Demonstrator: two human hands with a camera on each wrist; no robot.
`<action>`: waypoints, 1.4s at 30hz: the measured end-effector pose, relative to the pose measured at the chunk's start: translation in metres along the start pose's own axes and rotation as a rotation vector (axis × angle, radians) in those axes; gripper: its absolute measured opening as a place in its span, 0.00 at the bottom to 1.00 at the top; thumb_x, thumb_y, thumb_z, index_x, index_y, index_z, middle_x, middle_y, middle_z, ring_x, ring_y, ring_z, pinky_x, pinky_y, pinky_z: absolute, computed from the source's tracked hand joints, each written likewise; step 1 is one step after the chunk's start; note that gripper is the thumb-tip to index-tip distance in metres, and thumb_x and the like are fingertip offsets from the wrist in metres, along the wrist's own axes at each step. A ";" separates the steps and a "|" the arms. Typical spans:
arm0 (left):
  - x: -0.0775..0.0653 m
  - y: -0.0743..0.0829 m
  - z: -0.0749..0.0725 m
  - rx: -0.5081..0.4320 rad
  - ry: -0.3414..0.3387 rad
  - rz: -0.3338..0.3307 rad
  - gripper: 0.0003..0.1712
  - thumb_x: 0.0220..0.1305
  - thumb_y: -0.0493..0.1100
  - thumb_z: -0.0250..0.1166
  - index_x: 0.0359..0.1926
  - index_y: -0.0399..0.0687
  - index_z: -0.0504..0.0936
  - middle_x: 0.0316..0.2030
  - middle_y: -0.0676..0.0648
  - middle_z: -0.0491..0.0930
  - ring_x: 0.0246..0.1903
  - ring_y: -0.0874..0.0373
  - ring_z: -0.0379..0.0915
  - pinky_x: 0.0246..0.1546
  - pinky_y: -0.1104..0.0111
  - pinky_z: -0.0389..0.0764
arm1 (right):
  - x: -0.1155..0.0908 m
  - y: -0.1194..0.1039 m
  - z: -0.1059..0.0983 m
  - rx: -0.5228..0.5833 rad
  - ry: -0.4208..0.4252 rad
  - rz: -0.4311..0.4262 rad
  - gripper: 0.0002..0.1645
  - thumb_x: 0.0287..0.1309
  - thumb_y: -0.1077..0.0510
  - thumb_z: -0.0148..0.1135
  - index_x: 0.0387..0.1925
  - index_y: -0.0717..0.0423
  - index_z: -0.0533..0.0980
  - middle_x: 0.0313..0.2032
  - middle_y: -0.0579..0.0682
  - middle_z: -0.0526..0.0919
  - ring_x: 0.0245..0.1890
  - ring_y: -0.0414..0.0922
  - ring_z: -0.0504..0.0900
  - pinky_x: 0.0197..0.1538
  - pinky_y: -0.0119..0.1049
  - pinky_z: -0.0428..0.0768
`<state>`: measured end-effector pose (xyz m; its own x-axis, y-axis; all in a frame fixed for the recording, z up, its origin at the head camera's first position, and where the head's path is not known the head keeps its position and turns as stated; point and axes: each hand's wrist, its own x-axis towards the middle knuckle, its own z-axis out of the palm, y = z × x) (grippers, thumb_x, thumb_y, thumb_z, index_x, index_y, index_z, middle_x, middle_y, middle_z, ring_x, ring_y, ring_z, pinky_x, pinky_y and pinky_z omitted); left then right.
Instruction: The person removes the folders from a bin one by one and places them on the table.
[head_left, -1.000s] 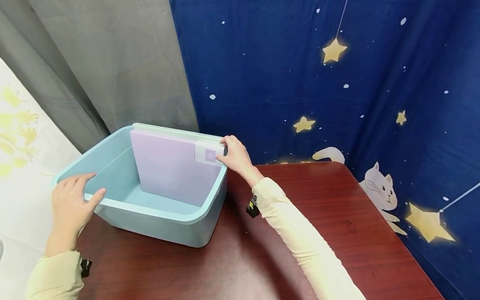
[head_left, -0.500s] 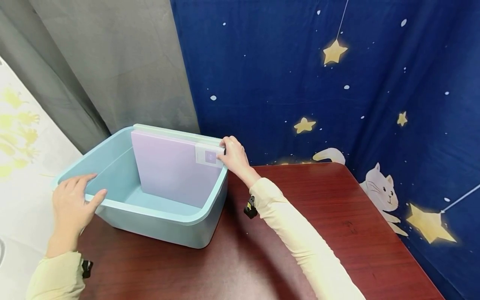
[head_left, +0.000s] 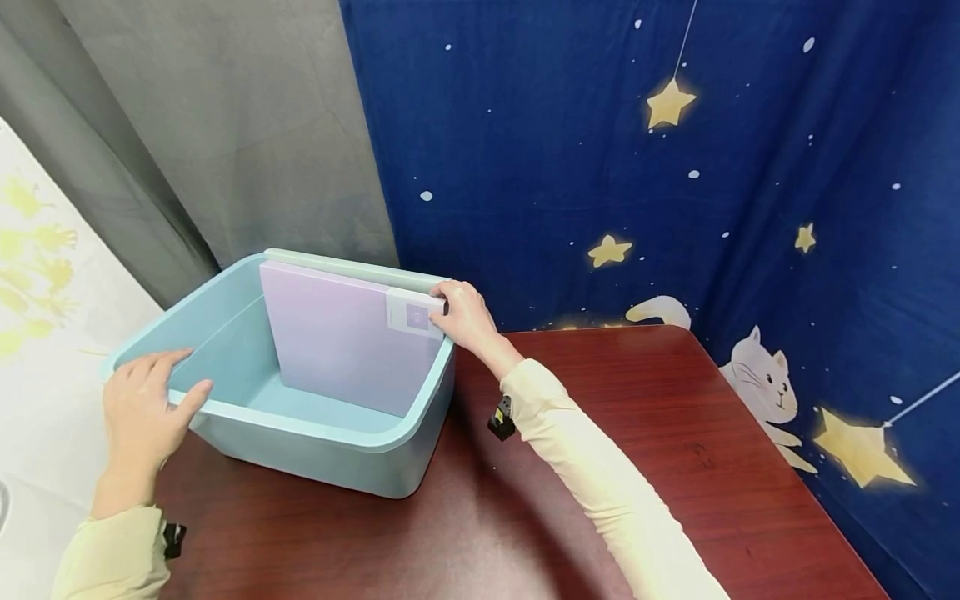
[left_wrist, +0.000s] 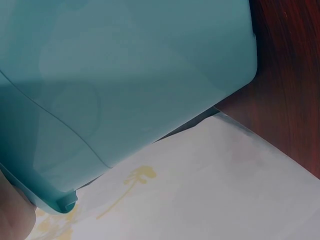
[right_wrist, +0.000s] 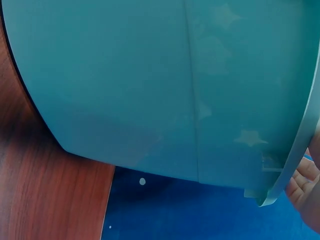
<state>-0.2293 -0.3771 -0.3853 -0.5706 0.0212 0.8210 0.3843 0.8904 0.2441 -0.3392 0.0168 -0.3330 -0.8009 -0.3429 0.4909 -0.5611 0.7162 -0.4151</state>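
Observation:
A light-blue plastic tub (head_left: 300, 429) stands on the table. Inside it, a flat lilac box (head_left: 337, 333) with a white label (head_left: 402, 310) stands on edge, leaning near the back wall. Behind that runs a pale green edge (head_left: 337, 264) of another flat piece, mostly hidden. My right hand (head_left: 467, 317) pinches the lilac box's upper right corner, over the tub's right rim. At the near left corner my left hand (head_left: 142, 408) rests on the rim, fingers reaching inward, thumb over the front side. In the left wrist view only a bit of that hand (left_wrist: 15, 212) shows.
The dark red wooden table (head_left: 637, 467) extends to the right of the tub and in front of it. A blue star-patterned curtain (head_left: 525, 150) and a grey curtain (head_left: 255, 125) hang behind. White sheeting (head_left: 45, 400) lies on the left.
My right fingers have shifted slightly left and down with the lilac box's corner, and more of the pale green edge shows behind it. My left hand and the tub stay about the same.

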 end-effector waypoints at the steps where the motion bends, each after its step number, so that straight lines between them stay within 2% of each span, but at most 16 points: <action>1: 0.000 0.000 0.000 -0.002 0.000 -0.001 0.37 0.52 0.64 0.56 0.45 0.33 0.77 0.40 0.30 0.75 0.43 0.32 0.65 0.45 0.45 0.59 | 0.000 0.000 0.000 0.000 -0.008 -0.004 0.15 0.46 0.60 0.64 0.40 0.57 0.78 0.41 0.50 0.81 0.42 0.46 0.75 0.49 0.36 0.72; 8: 0.000 -0.001 0.001 -0.011 0.006 -0.001 0.38 0.52 0.65 0.56 0.45 0.33 0.78 0.40 0.30 0.75 0.43 0.32 0.65 0.44 0.44 0.59 | 0.003 -0.001 -0.001 0.026 -0.070 -0.053 0.15 0.46 0.62 0.62 0.40 0.58 0.77 0.40 0.50 0.78 0.38 0.44 0.73 0.45 0.33 0.73; 15: -0.001 -0.001 0.001 -0.018 0.013 -0.005 0.38 0.52 0.65 0.56 0.45 0.33 0.78 0.40 0.30 0.75 0.43 0.32 0.64 0.44 0.44 0.59 | 0.008 -0.001 -0.001 0.038 -0.129 -0.137 0.17 0.41 0.62 0.66 0.38 0.58 0.75 0.36 0.49 0.78 0.39 0.43 0.72 0.46 0.33 0.71; 22: 0.000 0.000 0.000 -0.017 0.001 -0.015 0.37 0.52 0.64 0.56 0.45 0.33 0.77 0.40 0.30 0.75 0.44 0.32 0.64 0.46 0.44 0.59 | 0.007 -0.002 -0.001 0.121 -0.155 -0.151 0.17 0.44 0.65 0.65 0.40 0.59 0.74 0.37 0.49 0.81 0.35 0.42 0.75 0.41 0.29 0.73; 27: -0.001 -0.001 0.000 -0.012 -0.009 -0.024 0.36 0.52 0.63 0.57 0.46 0.33 0.77 0.40 0.30 0.75 0.44 0.32 0.64 0.46 0.44 0.59 | 0.006 -0.001 0.002 0.214 -0.091 -0.154 0.15 0.44 0.67 0.63 0.39 0.58 0.77 0.37 0.50 0.81 0.34 0.41 0.74 0.38 0.27 0.71; 36: -0.001 -0.001 0.001 -0.005 -0.009 -0.015 0.36 0.52 0.63 0.57 0.46 0.33 0.77 0.41 0.30 0.75 0.44 0.32 0.64 0.46 0.44 0.59 | 0.002 -0.004 0.013 0.483 0.042 -0.129 0.14 0.46 0.70 0.60 0.39 0.62 0.78 0.30 0.53 0.80 0.20 0.38 0.70 0.25 0.25 0.69; 39: 0.000 -0.002 0.002 -0.007 -0.004 -0.011 0.37 0.52 0.63 0.57 0.46 0.33 0.77 0.41 0.30 0.75 0.44 0.32 0.64 0.46 0.44 0.59 | 0.002 -0.006 0.013 0.570 0.092 -0.073 0.14 0.45 0.71 0.60 0.38 0.62 0.78 0.34 0.55 0.81 0.21 0.37 0.74 0.26 0.24 0.73; 42: 0.000 -0.003 0.002 -0.007 0.008 -0.005 0.38 0.52 0.65 0.56 0.45 0.33 0.78 0.40 0.30 0.75 0.43 0.32 0.65 0.45 0.44 0.60 | 0.001 -0.010 0.008 0.680 0.144 -0.025 0.15 0.45 0.73 0.60 0.39 0.65 0.78 0.37 0.59 0.81 0.24 0.42 0.81 0.28 0.26 0.77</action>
<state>-0.2318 -0.3789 -0.3875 -0.5663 0.0130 0.8241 0.3866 0.8872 0.2517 -0.3362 0.0039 -0.3344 -0.7766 -0.2370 0.5837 -0.6232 0.1533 -0.7669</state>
